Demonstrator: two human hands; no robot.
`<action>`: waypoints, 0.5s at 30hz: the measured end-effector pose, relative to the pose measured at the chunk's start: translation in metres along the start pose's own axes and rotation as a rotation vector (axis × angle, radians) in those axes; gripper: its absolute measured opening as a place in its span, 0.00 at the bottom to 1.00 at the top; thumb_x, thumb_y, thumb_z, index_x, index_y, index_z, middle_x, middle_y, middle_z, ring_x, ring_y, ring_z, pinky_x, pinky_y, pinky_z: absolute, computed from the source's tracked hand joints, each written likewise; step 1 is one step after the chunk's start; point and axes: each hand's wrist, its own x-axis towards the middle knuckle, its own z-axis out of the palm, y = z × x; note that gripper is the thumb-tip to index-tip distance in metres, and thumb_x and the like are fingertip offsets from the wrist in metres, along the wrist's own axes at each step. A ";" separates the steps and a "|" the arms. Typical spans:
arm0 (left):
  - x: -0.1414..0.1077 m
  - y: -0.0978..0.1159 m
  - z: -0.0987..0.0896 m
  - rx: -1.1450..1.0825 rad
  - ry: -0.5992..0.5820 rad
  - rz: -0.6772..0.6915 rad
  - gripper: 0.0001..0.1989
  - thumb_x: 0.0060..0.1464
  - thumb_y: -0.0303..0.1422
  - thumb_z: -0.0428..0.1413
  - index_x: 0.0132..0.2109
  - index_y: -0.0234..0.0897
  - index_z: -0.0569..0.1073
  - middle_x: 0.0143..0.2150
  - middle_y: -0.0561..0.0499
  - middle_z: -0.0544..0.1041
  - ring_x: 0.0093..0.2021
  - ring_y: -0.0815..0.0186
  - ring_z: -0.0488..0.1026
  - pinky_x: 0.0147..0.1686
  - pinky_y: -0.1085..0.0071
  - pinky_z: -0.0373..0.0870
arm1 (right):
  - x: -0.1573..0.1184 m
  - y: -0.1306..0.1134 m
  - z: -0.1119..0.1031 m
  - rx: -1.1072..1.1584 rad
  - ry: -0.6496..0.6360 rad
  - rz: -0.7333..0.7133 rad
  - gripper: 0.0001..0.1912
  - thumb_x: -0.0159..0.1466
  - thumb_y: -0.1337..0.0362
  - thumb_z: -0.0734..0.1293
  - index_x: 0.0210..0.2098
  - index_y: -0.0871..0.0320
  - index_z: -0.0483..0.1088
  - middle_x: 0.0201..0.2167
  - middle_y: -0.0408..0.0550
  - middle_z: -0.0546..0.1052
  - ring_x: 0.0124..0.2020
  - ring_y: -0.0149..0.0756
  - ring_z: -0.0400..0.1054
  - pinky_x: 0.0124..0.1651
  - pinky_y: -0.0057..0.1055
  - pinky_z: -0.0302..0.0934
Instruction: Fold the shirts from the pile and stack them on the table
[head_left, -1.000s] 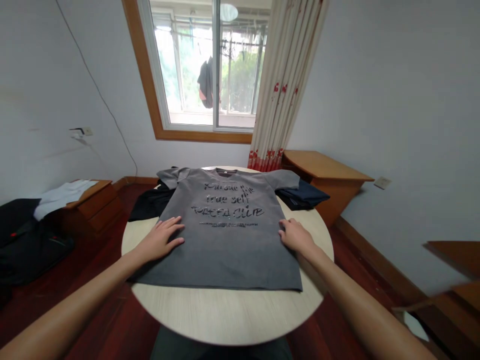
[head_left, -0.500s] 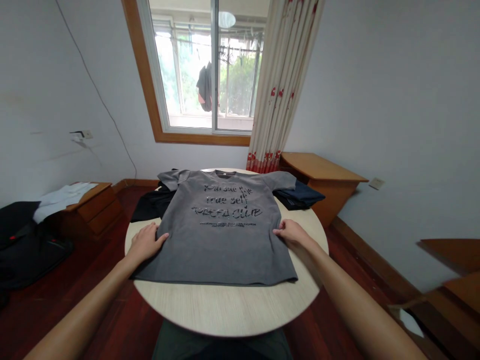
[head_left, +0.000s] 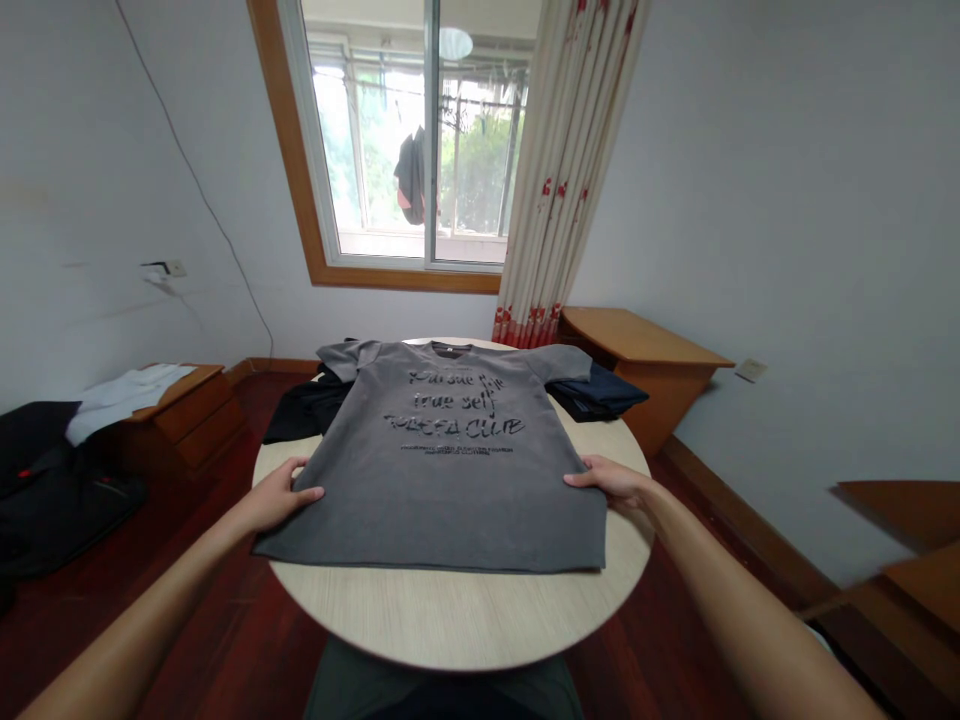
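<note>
A grey T-shirt (head_left: 450, 510) with black lettering lies spread on a round pale table (head_left: 480, 620), its collar toward the window and its hem near me. My left hand (head_left: 279, 495) grips the shirt's left side edge, thumb on top and fingers at or under the cloth. On the opposite side edge, my right hand (head_left: 611, 480) pinches the fabric in the same way, some fingers hidden beneath it. The bottom hem lies nearly straight across the table.
Dark folded clothes (head_left: 300, 408) lie at the table's left, partly under a sleeve. More dark blue clothes (head_left: 600, 392) are at the right. A wooden desk (head_left: 645, 340) stands behind right, a drawer cabinet (head_left: 195, 415) and black bag (head_left: 67, 500) at left.
Both hands have moved slightly outward and my right hand a little nearer to me. The lower part of the shirt is spread wider, with its lower right corner further right.
</note>
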 end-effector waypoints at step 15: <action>-0.059 0.022 -0.018 0.516 -0.335 -0.055 0.52 0.40 0.38 0.62 0.73 0.38 0.55 0.50 0.40 0.82 0.42 0.47 0.81 0.40 0.61 0.75 | -0.039 -0.004 -0.050 -0.827 0.174 0.256 0.32 0.43 0.58 0.81 0.45 0.61 0.75 0.34 0.57 0.81 0.33 0.53 0.78 0.33 0.40 0.72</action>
